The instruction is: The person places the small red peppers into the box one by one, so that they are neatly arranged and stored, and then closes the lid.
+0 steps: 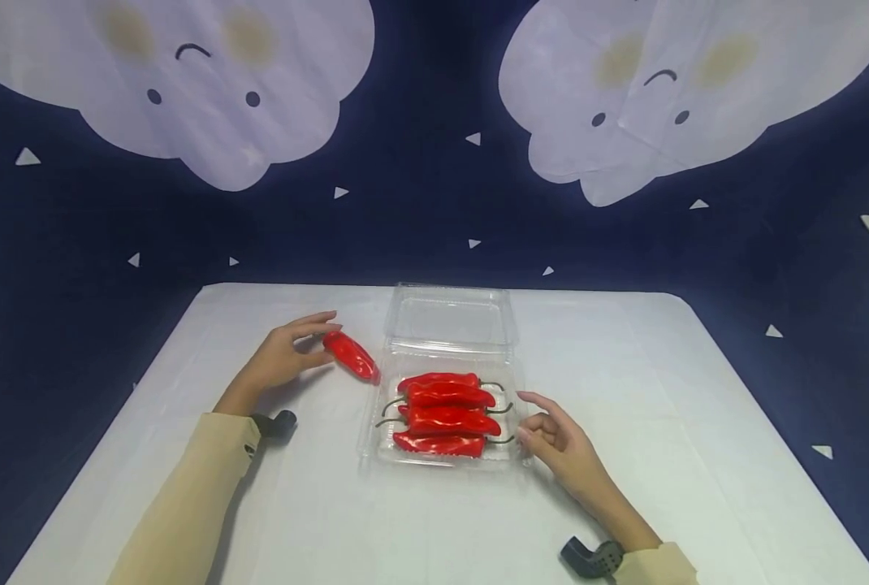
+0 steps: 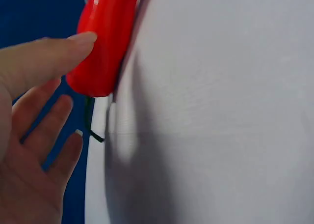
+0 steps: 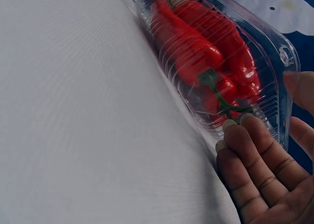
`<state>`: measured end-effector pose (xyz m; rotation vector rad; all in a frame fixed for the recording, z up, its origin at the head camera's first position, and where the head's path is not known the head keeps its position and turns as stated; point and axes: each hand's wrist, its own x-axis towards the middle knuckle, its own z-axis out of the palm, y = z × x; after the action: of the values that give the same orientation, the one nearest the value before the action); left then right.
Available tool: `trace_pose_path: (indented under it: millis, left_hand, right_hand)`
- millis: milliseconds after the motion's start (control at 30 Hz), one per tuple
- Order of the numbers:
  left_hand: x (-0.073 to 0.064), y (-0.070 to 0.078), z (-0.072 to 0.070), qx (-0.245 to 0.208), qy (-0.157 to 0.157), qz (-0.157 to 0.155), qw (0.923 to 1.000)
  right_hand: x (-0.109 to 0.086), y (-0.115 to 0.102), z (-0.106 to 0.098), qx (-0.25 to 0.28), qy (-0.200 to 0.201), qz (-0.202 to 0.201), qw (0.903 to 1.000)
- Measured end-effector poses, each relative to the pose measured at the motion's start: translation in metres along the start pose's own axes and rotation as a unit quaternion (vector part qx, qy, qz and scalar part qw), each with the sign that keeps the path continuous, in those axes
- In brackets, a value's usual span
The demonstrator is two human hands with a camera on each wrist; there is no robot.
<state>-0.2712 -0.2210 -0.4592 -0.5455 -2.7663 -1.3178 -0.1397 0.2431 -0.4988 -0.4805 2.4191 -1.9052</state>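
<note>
In the head view a clear plastic clamshell box (image 1: 373, 443) stands with its lid (image 1: 449, 318) folded back. Several red peppers (image 1: 449, 418) lie side by side in its base, dark green stems at either end. Another red pepper (image 1: 354, 357) lies left of the box, its far end by the box's rim. My left hand (image 1: 284, 353) is at its near end; in the left wrist view the thumb (image 2: 81, 43) overlaps the pepper and the other fingers are spread. Beside the box's right wall is my right hand (image 1: 562, 447), its fingertips at the plastic in the right wrist view.
A white cloth covers the table (image 1: 317, 504). Behind it hangs a dark blue backdrop (image 1: 420, 219) with printed clouds and small white triangles. Each wrist wears a black device, one by the left sleeve (image 1: 193, 487).
</note>
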Motion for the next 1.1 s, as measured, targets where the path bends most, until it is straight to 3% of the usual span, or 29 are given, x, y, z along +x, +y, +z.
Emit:
trace_pose_path:
  millis: [167,433,667,933,1100]
  left_hand:
    - [-0.004,-0.006,0.000,-0.006,-0.028,-0.023,0.9993]
    - [-0.013,-0.005,-0.001,0.048,0.001,-0.058,0.9972]
    - [-0.027,-0.012,-0.006,0.014,0.011,-0.087,0.9961]
    - [-0.039,-0.022,-0.005,-0.039,0.041,-0.071,0.9959]
    - [-0.041,-0.021,-0.003,-0.040,0.047,-0.094,0.9937]
  right_hand:
    - [0.001,0.000,0.004,0.005,-0.012,-0.002,0.9999]
    - [0.001,0.000,0.004,-0.006,-0.003,-0.002,1.0000]
    - [0.001,0.001,0.002,-0.002,-0.006,-0.002,1.0000]
    - [0.001,0.001,-0.001,0.000,-0.003,-0.003,1.0000]
    - [0.001,0.001,-0.001,0.005,-0.005,-0.009,0.9999]
